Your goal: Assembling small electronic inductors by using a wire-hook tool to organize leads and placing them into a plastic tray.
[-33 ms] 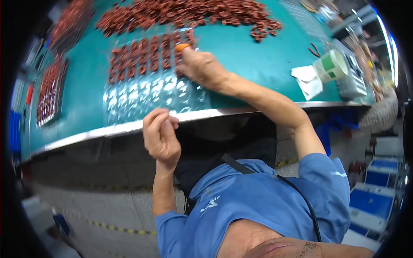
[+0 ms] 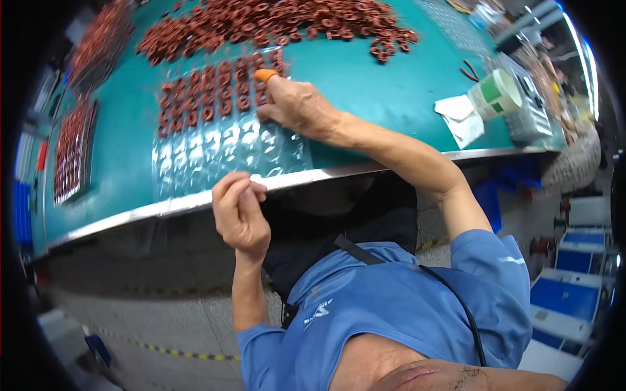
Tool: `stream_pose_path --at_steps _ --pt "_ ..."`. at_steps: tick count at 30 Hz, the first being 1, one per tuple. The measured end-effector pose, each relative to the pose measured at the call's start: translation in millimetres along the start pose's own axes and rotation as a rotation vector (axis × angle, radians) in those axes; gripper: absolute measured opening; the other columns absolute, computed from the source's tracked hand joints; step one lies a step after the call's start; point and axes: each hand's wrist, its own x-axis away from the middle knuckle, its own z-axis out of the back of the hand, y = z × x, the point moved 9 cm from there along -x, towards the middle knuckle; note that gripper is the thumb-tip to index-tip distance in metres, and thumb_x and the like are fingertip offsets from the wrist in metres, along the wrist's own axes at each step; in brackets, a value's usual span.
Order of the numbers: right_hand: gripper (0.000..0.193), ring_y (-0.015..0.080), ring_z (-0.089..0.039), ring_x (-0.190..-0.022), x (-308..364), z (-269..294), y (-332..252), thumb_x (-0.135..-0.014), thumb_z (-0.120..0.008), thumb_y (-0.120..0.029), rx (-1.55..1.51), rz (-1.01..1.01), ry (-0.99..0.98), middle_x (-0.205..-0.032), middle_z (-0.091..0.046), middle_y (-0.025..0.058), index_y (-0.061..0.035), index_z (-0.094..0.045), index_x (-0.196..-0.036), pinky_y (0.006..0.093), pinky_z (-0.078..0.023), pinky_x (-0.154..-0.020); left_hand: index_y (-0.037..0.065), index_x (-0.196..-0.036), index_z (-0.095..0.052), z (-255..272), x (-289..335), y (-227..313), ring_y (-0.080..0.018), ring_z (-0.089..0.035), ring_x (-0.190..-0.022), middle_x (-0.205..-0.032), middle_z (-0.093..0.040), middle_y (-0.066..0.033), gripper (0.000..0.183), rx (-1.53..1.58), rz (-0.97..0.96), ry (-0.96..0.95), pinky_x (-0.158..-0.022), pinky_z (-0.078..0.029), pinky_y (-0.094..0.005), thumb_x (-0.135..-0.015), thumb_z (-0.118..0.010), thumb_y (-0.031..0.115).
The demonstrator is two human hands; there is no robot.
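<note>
My right hand (image 2: pixel 300 109) is over the right-hand columns of a clear plastic blister tray (image 2: pixel 222 153). An orange finger cot (image 2: pixel 264 75) covers one of its fingertips. Thumb and capped finger stand apart over the tray, and the other fingertips are hidden beneath the hand. Reddish-brown ring-shaped parts (image 2: pixel 208 114) fill the tray's far rows; its near pockets hold none that I can see. My left hand (image 2: pixel 241 215) hovers at the table's front edge, with fingers curled in against the thumb. Whatever it may hold is hidden.
Along the far side lies a heap of loose reddish-brown rings (image 2: pixel 267 26). Stacked filled trays (image 2: pixel 75 150) stand at the left. A paper cup (image 2: pixel 493 96), a white tissue (image 2: pixel 460 120), and red-handled pliers (image 2: pixel 468 72) sit at the right. A metal strip (image 2: pixel 326 174) edges the table.
The whole view has shifted slightly, moving the table's contents a little left in the picture. Both hands keep nearly the same poses; the right stays over the tray's right side.
</note>
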Motion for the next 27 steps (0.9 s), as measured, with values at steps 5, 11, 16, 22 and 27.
stream_pose_path --at_steps 5,11,16,22,27 --pt "0.031 0.0264 -0.065 -0.071 6 107 45 -0.081 -0.071 -0.016 0.282 0.039 0.295 -0.090 -0.063 0.0131 -0.0021 -0.060 -0.108 0.0334 -0.056 -0.062 -0.003 -0.105 -0.053 16 8 10 -0.0163 -0.060 -0.069 -0.103 -0.056 -0.0183 0.012 -0.006 -0.021 0.000 -0.055 -0.050 -0.0230 -0.095 -0.047 -0.005" --pt "0.031 0.0311 -0.054 -0.104 73 143 187 -0.087 -0.055 -0.008 0.747 -0.062 -0.085 -0.115 -0.056 0.0074 -0.0116 -0.059 -0.117 0.0421 -0.047 -0.085 -0.002 -0.101 -0.057 21 21 6 -0.0152 -0.060 -0.069 -0.099 -0.057 -0.0172 0.010 -0.036 0.073 -0.073 -0.055 -0.049 -0.0228 -0.095 -0.049 -0.004" --pt "0.026 0.0296 -0.058 -0.099 81 138 174 -0.086 -0.064 -0.012 0.663 0.010 -0.087 -0.110 -0.058 0.0098 -0.0079 -0.058 -0.110 0.0382 -0.049 -0.082 -0.001 -0.101 -0.057 -6 27 14 -0.0143 -0.061 -0.068 -0.099 -0.058 -0.0157 0.011 0.056 0.046 -0.150 -0.054 -0.049 -0.0225 -0.095 -0.048 -0.004" --pt "0.021 0.0345 -0.060 -0.091 94 143 173 -0.089 -0.054 -0.006 0.390 -0.133 -0.036 -0.100 -0.058 0.0164 -0.0051 -0.057 -0.110 0.0416 -0.051 -0.078 -0.002 -0.101 -0.058 -54 17 36 -0.0143 -0.061 -0.068 -0.100 -0.059 -0.0160 0.012 0.176 0.003 -0.239 -0.056 -0.049 -0.0229 -0.093 -0.050 -0.006" --pt "0.017 0.0296 -0.060 -0.085 99 143 158 -0.090 -0.062 -0.014 0.279 -0.132 0.005 -0.101 -0.056 0.0138 -0.0024 -0.058 -0.102 0.0366 -0.051 -0.072 -0.001 -0.102 -0.058 -83 18 51 -0.0137 -0.059 -0.068 -0.103 -0.057 -0.0157 0.013 0.192 -0.029 -0.351 -0.055 -0.047 -0.0226 -0.095 -0.048 -0.005"
